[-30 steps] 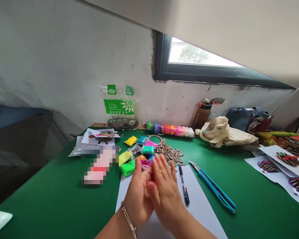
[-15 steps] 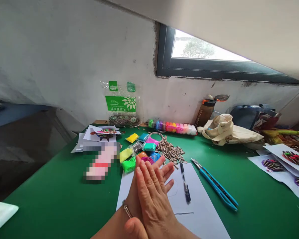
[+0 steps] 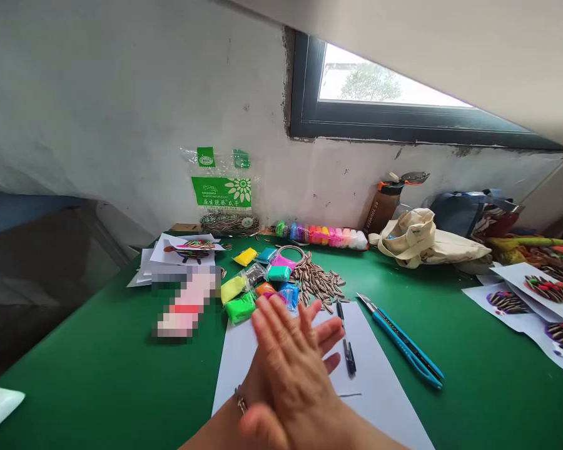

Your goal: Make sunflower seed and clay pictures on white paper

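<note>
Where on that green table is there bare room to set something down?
The green table shows two bare patches: front left, between the white object at the view's left edge and the paper sheet; and right, between the blue cutter and the overlapping pictures. Behind the sheet it is crowded with coloured packets and a seed pile.

Green table (image 3: 98,375) busiest along its far side

A white sheet (image 3: 380,400) lies near the middle, bright packets (image 3: 240,308) meeting its far edge, a heap of seeds (image 3: 319,282) just beyond. A blue cutter (image 3: 408,347) lies just right of the sheet; stacked papers (image 3: 143,275) lie at left, seed pictures (image 3: 481,299) at right. Farther back sit a seed bag (image 3: 223,192), a colourful row of packs (image 3: 323,236), a bottle (image 3: 383,209), a cloth bag (image 3: 410,240)
</note>
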Tool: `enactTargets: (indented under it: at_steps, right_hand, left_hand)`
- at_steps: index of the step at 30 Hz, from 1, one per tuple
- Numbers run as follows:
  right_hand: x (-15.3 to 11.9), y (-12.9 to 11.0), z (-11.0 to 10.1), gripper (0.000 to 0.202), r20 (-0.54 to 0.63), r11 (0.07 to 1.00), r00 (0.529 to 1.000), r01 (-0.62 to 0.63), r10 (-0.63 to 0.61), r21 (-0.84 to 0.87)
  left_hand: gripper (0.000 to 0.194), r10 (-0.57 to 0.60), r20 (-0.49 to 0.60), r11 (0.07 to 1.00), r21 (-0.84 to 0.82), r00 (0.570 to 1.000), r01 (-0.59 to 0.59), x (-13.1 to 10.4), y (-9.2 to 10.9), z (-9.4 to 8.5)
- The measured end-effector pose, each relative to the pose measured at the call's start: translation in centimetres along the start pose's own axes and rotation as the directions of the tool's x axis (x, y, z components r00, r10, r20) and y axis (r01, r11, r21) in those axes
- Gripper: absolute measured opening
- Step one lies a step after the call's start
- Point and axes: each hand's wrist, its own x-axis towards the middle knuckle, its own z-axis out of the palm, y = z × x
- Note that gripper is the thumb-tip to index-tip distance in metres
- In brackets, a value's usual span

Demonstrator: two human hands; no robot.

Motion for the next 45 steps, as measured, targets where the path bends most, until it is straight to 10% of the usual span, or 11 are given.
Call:
enactTargets:
  at_steps: [5,12,18,24,31,36,42,45]
  right_hand:
    - [0.6,3.2,-0.4,0.069,-0.032,0.995,0.996,-0.089,0.088,-0.037]
    - [-0.1,-0.7,-1.1,0.079,0.079,0.977,0.981,0.167,-0.179,0.136]
    - [0.9,3.6,-0.5,0.070,0.007,0.994,0.994,-0.111,0.110,0.010]
    - [0.6,0.4,-1.6,0.083,0.110,0.985,0.983,0.137,-0.149,0.108]
    - [1.2,3.3,-1.0,0.072,0.076,0.999,0.997,-0.031,0.033,-0.033]
    - [1.3,1.1,-1.7,0.082,0.109,0.960,0.955,0.268,-0.276,0.087]
    - [1.5,3.9,-0.8,0.073,0.084,0.999,0.996,-0.021,0.024,-0.038]
    - [1.2,2.5,-1.1,0.085,0.112,0.995,0.989,0.098,-0.101,0.029]
  left_hand:
    - [0.067,-0.210,0.045,0.975,-0.060,0.977,0.213,0.5,1.0,0.9]
    - [0.072,-0.295,-0.033,0.953,-0.080,0.955,0.292,0.4,1.2,-0.5]
    - [0.070,-0.305,-0.010,0.945,-0.128,0.952,0.302,0.8,1.7,1.1]
    - [0.055,-0.108,-0.163,0.987,-0.133,0.981,0.086,0.8,0.9,0.5]
    - [0.068,-0.238,-0.121,0.966,-0.132,0.964,0.222,1.4,1.6,0.6]
    - [0.058,-0.221,-0.186,0.967,-0.173,0.957,0.189,1.4,1.7,0.4]
    - [0.065,-0.238,-0.135,0.964,-0.157,0.962,0.217,1.6,1.5,0.8]
    - [0.067,-0.165,-0.169,0.979,-0.148,0.972,0.141,1.7,1.6,0.0]
